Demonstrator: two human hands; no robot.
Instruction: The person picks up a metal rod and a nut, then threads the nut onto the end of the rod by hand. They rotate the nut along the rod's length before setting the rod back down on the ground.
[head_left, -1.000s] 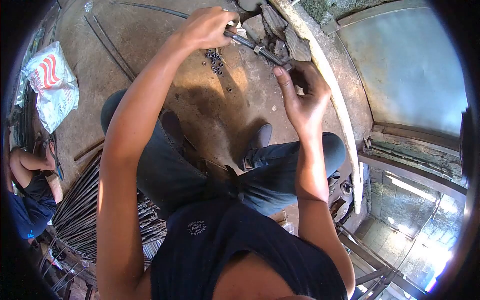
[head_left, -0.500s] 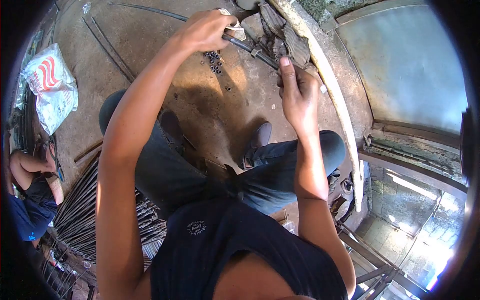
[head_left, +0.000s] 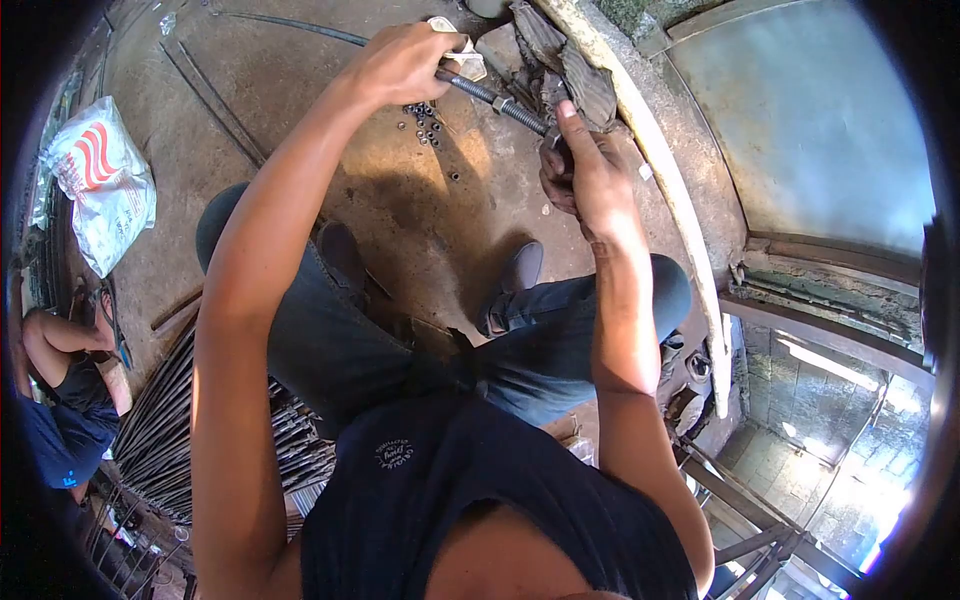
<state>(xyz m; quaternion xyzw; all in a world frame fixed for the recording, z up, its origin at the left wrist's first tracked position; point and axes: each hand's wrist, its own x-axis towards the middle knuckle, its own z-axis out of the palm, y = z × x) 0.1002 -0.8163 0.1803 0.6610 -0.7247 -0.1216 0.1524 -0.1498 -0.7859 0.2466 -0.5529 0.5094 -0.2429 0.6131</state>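
A long dark rod with a threaded end [head_left: 472, 87] runs from the upper left to the right hand. A nut [head_left: 501, 104] sits around its thread between the two hands. My left hand [head_left: 408, 65] is wrapped round the rod and a pale cloth [head_left: 468, 64]. At the rod's threaded tip, my right hand [head_left: 592, 172] is closed with the thumb up; its fingers are darkened, and the tip is partly hidden by them. Several small nuts [head_left: 428, 126] lie on the floor [head_left: 400, 215] below the left hand.
Another person's bare leg [head_left: 62, 345] shows at the far left, near a white plastic bag [head_left: 112, 200]. A bundle of dark rods [head_left: 185, 440] lies left of my legs. A long pale pole [head_left: 668, 170] curves down the right side, beside a metal sheet [head_left: 810, 120].
My right hand has turned and its fingers have curled differently at the rod's tip. The rod and my left hand have shifted slightly left in view.
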